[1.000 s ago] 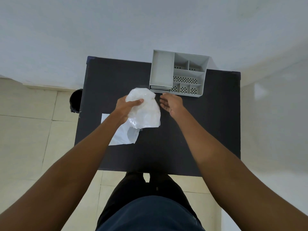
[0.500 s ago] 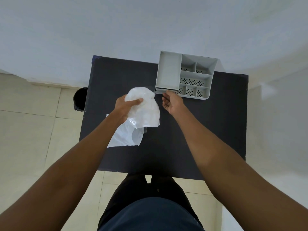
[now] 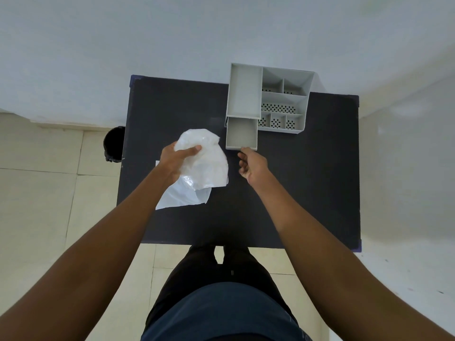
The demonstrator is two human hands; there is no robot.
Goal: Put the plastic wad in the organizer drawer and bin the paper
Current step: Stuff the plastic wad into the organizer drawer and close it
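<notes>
My left hand [image 3: 176,159] grips a crumpled translucent white plastic wad [image 3: 206,166] above the left middle of the black table [image 3: 307,180]. Under the wad a white sheet of paper [image 3: 182,198] lies flat, partly hidden by it and by my forearm. The grey organizer [image 3: 283,102] stands at the table's far edge. Its drawer [image 3: 241,134] is pulled out toward me and looks empty. My right hand [image 3: 253,166] pinches the drawer's front lip with its fingertips.
A round black bin [image 3: 114,143] stands on the tiled floor just off the table's left edge. A white wall runs behind the table. My legs are at the near edge.
My right hand reached the drawer front and drew the drawer out toward me. The left hand kept hold of the plastic wad in about the same place.
</notes>
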